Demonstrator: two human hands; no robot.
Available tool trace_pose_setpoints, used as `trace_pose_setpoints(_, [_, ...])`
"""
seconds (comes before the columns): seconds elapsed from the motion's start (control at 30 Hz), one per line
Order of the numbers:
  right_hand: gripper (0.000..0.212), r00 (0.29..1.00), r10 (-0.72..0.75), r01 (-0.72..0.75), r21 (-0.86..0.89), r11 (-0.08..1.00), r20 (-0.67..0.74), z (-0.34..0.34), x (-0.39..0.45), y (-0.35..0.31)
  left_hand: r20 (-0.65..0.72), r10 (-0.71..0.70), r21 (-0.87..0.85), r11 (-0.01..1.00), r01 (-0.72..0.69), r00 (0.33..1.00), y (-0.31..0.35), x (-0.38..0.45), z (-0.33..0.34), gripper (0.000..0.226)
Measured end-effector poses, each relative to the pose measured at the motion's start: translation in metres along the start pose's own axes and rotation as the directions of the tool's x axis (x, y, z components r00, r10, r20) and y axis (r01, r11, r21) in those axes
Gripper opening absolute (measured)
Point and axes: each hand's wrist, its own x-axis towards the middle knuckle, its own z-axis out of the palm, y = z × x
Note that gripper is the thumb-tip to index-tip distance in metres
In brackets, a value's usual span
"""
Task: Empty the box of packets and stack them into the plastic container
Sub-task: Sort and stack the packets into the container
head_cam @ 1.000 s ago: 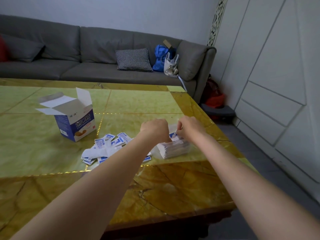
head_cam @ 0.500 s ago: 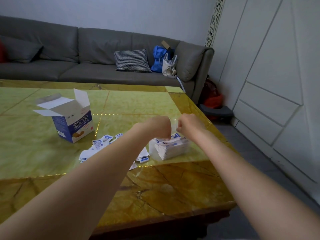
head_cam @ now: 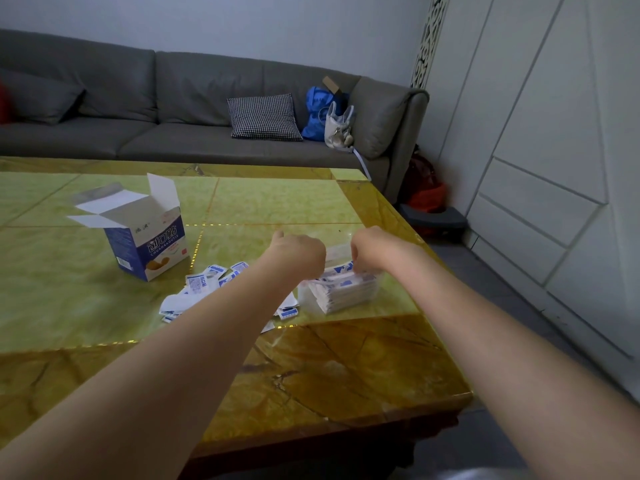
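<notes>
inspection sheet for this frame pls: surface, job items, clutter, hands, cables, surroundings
Surface: green and amber stone table, glossy.
Job's things: box upright, flaps open, contents not visible; loose packets scattered between the box and the plastic container, which holds a tall stack of packets.
Clutter: nothing seen beyond the job's things.
Hands: left hand curled at the container's left edge, grip hidden; right hand with fingers down on the top packet.
Cables: nothing seen.
Surroundings: grey sofa with checked cushion, blue bag, white wall panels.
</notes>
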Motion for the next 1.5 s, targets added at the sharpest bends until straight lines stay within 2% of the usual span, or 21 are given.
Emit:
trace_pose_setpoints(0.1, [0.006,0.995,-0.026,0.028,0.018,0.999,-0.094,-0.008,-0.005,0.0,-0.018,0.008,-0.035,0.999,-0.009,1.0,-0.003,0.0,0.0,0.029])
trace_pose_setpoints(0.17, [0.008,0.98,-0.044,0.055,0.054,0.997,-0.192,-0.017,-0.01,-0.005,-0.056,0.049,-0.074,0.996,-0.053,0.997,-0.006,-0.002,-0.002,0.021])
trace_pose_setpoints(0.23, [0.014,0.952,-0.076,0.114,0.115,0.987,-0.296,-0.025,-0.018,-0.017,-0.158,0.075,-0.108,0.99,-0.093,0.985,-0.012,-0.008,-0.008,0.019])
trace_pose_setpoints(0.3, [0.017,0.911,-0.138,0.22,0.175,0.96,-0.389,-0.029,-0.028,-0.036,-0.307,0.045,-0.137,0.986,-0.091,0.951,-0.024,-0.017,-0.015,0.022])
trace_pose_setpoints(0.37, [0.02,0.889,-0.213,0.322,0.224,0.92,-0.405,-0.024,-0.039,-0.059,-0.362,-0.018,-0.197,0.979,-0.057,0.932,-0.045,-0.03,-0.013,0.027])
trace_pose_setpoints(0.5, [0.027,0.909,-0.315,0.39,0.29,0.874,-0.275,0.01,-0.043,-0.097,-0.262,-0.095,-0.207,0.978,0.041,0.96,-0.095,-0.057,0.011,0.027])
trace_pose_setpoints(0.6, [0.039,0.933,-0.348,0.36,0.218,0.907,-0.093,0.053,-0.037,-0.116,0.039,-0.017,-0.124,0.992,0.022,0.999,-0.114,-0.07,0.038,0.045])
trace_pose_setpoints(0.67, [0.041,0.942,-0.336,0.335,0.151,0.93,-0.019,0.078,-0.038,-0.12,0.146,0.002,-0.133,0.991,0.017,0.989,-0.12,-0.072,0.055,0.053])
trace_pose_setpoints(0.73, [0.035,0.929,-0.359,0.368,0.112,0.923,-0.096,0.089,-0.043,-0.117,0.093,0.015,-0.172,0.985,0.002,0.996,-0.127,-0.073,0.065,0.053])
trace_pose_setpoints(0.83, [0.02,0.881,-0.404,0.455,0.208,0.866,-0.246,0.092,-0.05,-0.11,-0.056,0.053,-0.25,0.966,-0.065,0.997,-0.136,-0.077,0.073,0.045])
trace_pose_setpoints(0.93, [0.014,0.851,-0.414,0.489,0.203,0.848,-0.322,0.091,-0.052,-0.107,-0.172,0.059,-0.316,0.942,-0.112,0.983,-0.138,-0.082,0.08,0.037])
trace_pose_setpoints(1.1, [0.019,0.826,-0.403,0.504,0.196,0.841,-0.395,0.087,-0.05,-0.103,-0.215,0.071,-0.328,0.934,-0.141,0.974,-0.146,-0.084,0.076,0.027])
trace_pose_setpoints(1.2, [0.016,0.846,-0.32,0.476,0.333,0.814,-0.426,0.078,-0.047,-0.1,-0.227,0.077,-0.363,0.918,-0.158,0.971,-0.149,-0.084,0.075,0.021])
trace_pose_setpoints(1.27, [0.014,0.903,-0.214,0.401,0.556,0.728,-0.372,0.069,-0.046,-0.1,-0.247,0.052,-0.429,0.889,-0.157,0.968,-0.149,-0.085,0.074,0.018])
trace_pose_setpoints(1.33, [0.014,0.967,-0.152,0.253,0.818,0.517,-0.204,0.063,-0.048,-0.098,-0.26,-0.001,-0.473,0.872,-0.127,0.966,-0.151,-0.087,0.073,0.016])
trace_pose_setpoints(1.37, [0.014,0.98,-0.157,0.174,0.899,0.403,-0.12,0.061,-0.05,-0.098,-0.269,-0.032,-0.492,0.864,-0.109,0.963,-0.153,-0.087,0.072,0.016])
trace_pose_setpoints(1.4, [0.015,0.983,-0.166,0.125,0.935,0.333,-0.072,0.059,-0.053,-0.098,-0.282,-0.064,-0.509,0.856,-0.093,0.957,-0.154,-0.087,0.072,0.017])
trace_pose_setpoints(1.5, [0.023,0.987,-0.148,0.099,0.949,0.3,-0.056,0.059,-0.057,-0.099,-0.309,-0.164,-0.554,0.832,-0.036,0.937,-0.155,-0.086,0.071,0.018])
